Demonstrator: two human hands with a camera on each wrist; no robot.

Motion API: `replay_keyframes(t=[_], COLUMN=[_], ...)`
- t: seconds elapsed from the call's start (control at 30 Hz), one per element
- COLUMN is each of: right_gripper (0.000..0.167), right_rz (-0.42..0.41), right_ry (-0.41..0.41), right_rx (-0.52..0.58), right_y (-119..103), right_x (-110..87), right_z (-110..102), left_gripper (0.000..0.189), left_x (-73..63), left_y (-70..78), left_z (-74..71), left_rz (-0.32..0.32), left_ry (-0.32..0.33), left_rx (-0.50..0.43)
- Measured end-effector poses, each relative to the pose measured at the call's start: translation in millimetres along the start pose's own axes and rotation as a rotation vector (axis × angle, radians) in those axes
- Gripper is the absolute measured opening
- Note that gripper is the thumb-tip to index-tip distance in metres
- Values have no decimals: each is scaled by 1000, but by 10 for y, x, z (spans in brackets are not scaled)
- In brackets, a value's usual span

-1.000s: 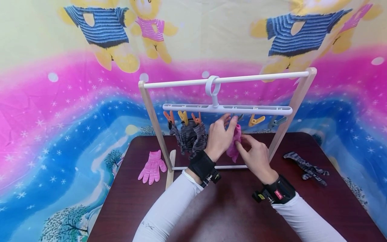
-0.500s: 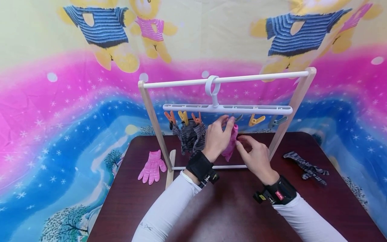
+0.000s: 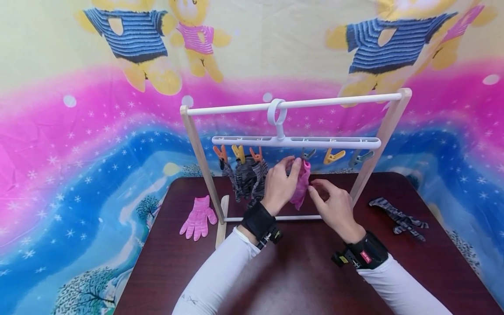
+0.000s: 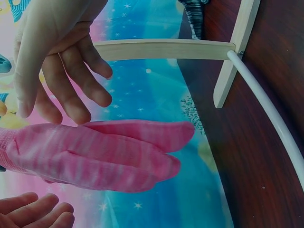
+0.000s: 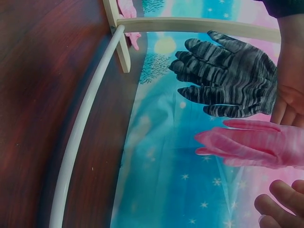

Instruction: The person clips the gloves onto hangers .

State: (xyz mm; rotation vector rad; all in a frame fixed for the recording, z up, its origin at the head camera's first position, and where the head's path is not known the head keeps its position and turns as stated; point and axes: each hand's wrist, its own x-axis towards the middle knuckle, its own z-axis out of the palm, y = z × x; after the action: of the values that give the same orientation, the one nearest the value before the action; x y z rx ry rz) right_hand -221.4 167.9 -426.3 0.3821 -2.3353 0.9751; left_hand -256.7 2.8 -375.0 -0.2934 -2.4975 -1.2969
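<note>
A pink glove (image 3: 302,186) hangs fingers-down from a grey-green clip (image 3: 309,154) under the white hanger (image 3: 295,142). My left hand (image 3: 280,183) is beside the glove's left side, thumb near the cuff; in the left wrist view its loosely bent fingers (image 4: 40,211) stand apart from the glove. On the other side, my right hand (image 3: 334,205) is close to the glove, its fingers (image 4: 71,85) loosely bent and gripping nothing. A grey-black striped glove (image 5: 232,76) hangs left of the left hand, below an orange clip (image 3: 221,153), a yellow clip (image 3: 238,152) and another orange clip (image 3: 257,155).
A wooden-sided stand (image 3: 192,144) with a white top rod (image 3: 338,100) carries the hanger. Another pink glove (image 3: 198,218) lies left on the dark table (image 3: 307,271), a striped glove (image 3: 398,218) right. A yellow clip (image 3: 334,156) and a grey clip (image 3: 361,157) hang at right.
My left hand has drawn down and left from the grey-green clip, which now shows fully. The pink glove has shifted slightly left and hangs from that clip. The right hand has barely moved.
</note>
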Motion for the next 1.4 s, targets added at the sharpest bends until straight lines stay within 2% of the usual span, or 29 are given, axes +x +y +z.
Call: replay_keyframes(t=[0.33, 0.63, 1.17, 1.4], right_gripper=[26, 23, 21, 22], right_rz=[22, 6, 5, 23], right_ry=[-6, 10, 4, -7], right_rx=[-7, -17, -47, -57], right_y=[70, 84, 133, 139], right_x=[-50, -79, -161, -217], right_z=[26, 29, 33, 48], left_gripper=[52, 53, 48, 51], left_x=[-64, -150, -281, -353], left_y=[-92, -158, -289, -385], left_z=[20, 35, 70, 97], left_rz=[-11, -27, -35, -65], left_ry=[12, -15, -42, -69], left_rx=[36, -3, 21, 20])
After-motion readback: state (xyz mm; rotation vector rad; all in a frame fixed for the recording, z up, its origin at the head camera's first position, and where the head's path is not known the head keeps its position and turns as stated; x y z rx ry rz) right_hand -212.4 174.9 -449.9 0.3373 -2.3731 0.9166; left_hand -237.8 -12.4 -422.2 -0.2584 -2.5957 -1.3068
